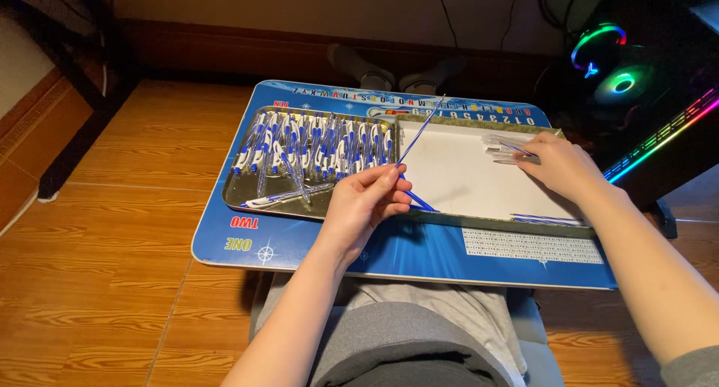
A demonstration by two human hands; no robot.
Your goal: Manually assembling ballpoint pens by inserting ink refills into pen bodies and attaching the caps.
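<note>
Nearest the camera, the person's grey-clothed lap (419, 334) sits under the near edge of a blue tabletop (419, 256) printed with letters and numbers. Above it, just left of the picture's middle, the left hand (365, 203) has its grip closed, thumb and fingertips pinched on a thin blue pen refill (419, 131) that slants up toward 1 o'clock, its tip over the far rim of the trays. A second blue refill (419, 201) lies just beside the fingertips at 3 o'clock, on the near edge of a white shallow tray (457, 181). At 3 o'clock from the left hand, the right hand (563, 166) rests palm down in the white tray, fingers curled over clear pen barrels (503, 149); whether they are truly gripped cannot be told. More thin refills (547, 219) lie at that tray's near right corner. At 10 o'clock from the left hand, a metal tray (243, 188) holds rows of blue-and-white pens (314, 143). Farther off, two socked feet (397, 76) rest on the wood floor (112, 230), and coloured glowing fans (610, 65) sit at 2 o'clock.
</note>
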